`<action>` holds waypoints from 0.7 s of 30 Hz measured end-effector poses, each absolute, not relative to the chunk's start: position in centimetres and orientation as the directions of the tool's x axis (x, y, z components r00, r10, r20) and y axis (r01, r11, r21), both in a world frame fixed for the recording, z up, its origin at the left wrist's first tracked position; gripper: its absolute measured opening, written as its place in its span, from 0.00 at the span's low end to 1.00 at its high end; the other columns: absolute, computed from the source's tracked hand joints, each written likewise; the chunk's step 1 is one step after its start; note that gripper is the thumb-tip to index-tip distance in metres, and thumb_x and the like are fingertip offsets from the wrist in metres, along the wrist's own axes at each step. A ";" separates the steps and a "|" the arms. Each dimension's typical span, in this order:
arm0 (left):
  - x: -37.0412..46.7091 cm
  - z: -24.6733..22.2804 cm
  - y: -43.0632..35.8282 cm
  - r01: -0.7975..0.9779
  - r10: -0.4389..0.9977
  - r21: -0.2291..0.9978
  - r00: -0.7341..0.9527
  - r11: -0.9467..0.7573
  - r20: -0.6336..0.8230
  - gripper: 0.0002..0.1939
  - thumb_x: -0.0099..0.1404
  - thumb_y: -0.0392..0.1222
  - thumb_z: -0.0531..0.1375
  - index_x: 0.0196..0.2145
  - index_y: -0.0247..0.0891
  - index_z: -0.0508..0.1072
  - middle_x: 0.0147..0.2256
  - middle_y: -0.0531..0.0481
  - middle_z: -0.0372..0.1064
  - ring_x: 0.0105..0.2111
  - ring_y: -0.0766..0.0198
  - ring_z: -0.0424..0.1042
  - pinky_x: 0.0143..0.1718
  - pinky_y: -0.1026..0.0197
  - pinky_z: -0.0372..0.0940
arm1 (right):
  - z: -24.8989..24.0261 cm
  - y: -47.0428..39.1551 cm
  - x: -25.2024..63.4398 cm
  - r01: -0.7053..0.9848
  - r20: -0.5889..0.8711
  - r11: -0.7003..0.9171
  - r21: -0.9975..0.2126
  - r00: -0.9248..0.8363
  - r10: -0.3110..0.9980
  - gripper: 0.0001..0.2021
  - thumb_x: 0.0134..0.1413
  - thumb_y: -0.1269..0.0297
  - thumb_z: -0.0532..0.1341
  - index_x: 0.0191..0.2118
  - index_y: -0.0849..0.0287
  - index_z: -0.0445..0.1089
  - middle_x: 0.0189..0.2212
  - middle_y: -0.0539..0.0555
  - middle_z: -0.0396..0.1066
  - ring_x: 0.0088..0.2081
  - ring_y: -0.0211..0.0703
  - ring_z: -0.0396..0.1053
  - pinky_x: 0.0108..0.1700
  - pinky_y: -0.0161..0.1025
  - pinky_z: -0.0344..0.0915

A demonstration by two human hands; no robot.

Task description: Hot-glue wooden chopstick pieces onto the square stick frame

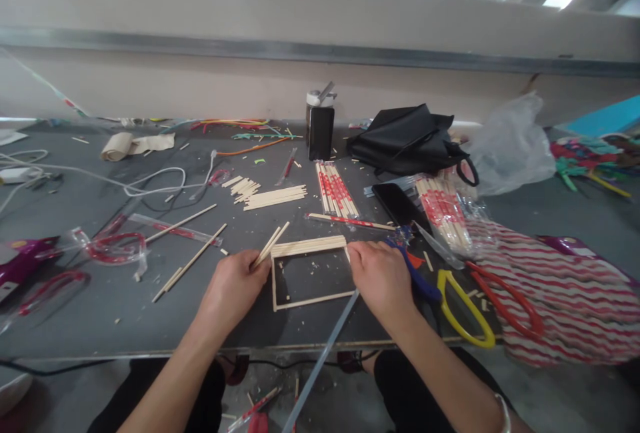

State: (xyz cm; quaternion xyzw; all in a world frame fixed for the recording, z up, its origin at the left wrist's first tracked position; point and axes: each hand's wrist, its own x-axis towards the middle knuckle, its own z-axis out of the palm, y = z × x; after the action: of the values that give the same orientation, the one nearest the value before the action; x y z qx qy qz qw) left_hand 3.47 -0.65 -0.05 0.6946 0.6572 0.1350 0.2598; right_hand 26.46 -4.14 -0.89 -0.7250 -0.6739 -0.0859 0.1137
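Observation:
A rectangular frame of thin wooden sticks [311, 301] lies on the dark table, with several sticks side by side along its far edge. My left hand [233, 283] is closed at the frame's left side and pinches a few wooden sticks [273, 244] that point up and away. At the right side, my right hand [383, 279] has its fingers closed on the frame's edge. A long translucent strip [323, 356], like a glue stick, runs from under that hand past the table edge. Its far end is hidden by the hand.
Cut sticks [275, 197] and wrapped chopsticks [336, 189] lie beyond the frame. Yellow-and-red-handled scissors [465, 309], a black phone [397, 205] and striped cloth [565, 293] are on the right. A bottle [313, 103] stands behind. White cable [165, 186] and loose sticks [193, 259] lie left.

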 end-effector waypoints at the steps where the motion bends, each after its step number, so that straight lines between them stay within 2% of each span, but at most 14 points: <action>1: 3.4 -0.1 -0.6 0.837 0.984 0.547 0.096 0.003 -0.152 0.19 0.61 0.52 0.50 0.18 0.39 0.60 0.16 0.57 0.51 0.20 0.68 0.53 0.23 0.64 0.45 | -0.9 -4.2 26.5 0.996 0.275 -0.070 -0.053 0.082 0.958 0.11 0.61 0.68 0.56 0.32 0.58 0.75 0.28 0.54 0.76 0.33 0.46 0.70 0.35 0.41 0.51; 5: 3.3 -0.3 -0.5 0.824 0.986 0.567 0.085 0.010 -0.140 0.19 0.61 0.52 0.50 0.19 0.38 0.60 0.16 0.58 0.50 0.20 0.69 0.52 0.23 0.64 0.45 | -0.8 -4.2 26.4 0.994 0.262 -0.084 -0.075 0.101 0.960 0.11 0.61 0.68 0.56 0.33 0.59 0.76 0.28 0.54 0.76 0.33 0.47 0.70 0.36 0.40 0.54; 9: 3.3 -0.3 -0.6 0.812 0.987 0.584 0.096 -0.001 -0.132 0.20 0.62 0.53 0.50 0.18 0.38 0.61 0.16 0.58 0.49 0.19 0.69 0.51 0.22 0.64 0.45 | -0.7 -4.3 26.3 0.991 0.250 -0.092 -0.100 0.114 0.962 0.10 0.60 0.67 0.57 0.36 0.60 0.76 0.32 0.55 0.77 0.36 0.48 0.70 0.38 0.40 0.57; 12: 3.4 -0.2 -0.7 0.795 0.985 0.606 0.097 0.011 -0.145 0.21 0.62 0.54 0.50 0.18 0.38 0.61 0.16 0.58 0.49 0.19 0.69 0.51 0.22 0.64 0.45 | -0.7 -4.4 26.1 0.988 0.231 -0.096 -0.121 0.122 0.965 0.10 0.60 0.67 0.56 0.35 0.59 0.76 0.31 0.55 0.76 0.36 0.49 0.70 0.38 0.40 0.57; 21: 3.1 0.1 -0.5 0.783 0.978 0.619 0.081 0.056 -0.191 0.20 0.61 0.55 0.51 0.18 0.38 0.63 0.15 0.58 0.49 0.18 0.69 0.51 0.21 0.64 0.45 | -0.4 -4.6 26.4 0.970 0.176 -0.110 -0.217 0.149 0.973 0.08 0.57 0.68 0.59 0.32 0.55 0.76 0.28 0.49 0.77 0.34 0.43 0.72 0.35 0.36 0.58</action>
State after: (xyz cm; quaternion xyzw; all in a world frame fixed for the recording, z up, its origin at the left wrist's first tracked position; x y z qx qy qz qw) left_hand 3.09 -0.48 0.06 0.6683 0.6589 0.1591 0.3064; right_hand 26.37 -4.64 -0.36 -0.7449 -0.6522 0.0055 0.1409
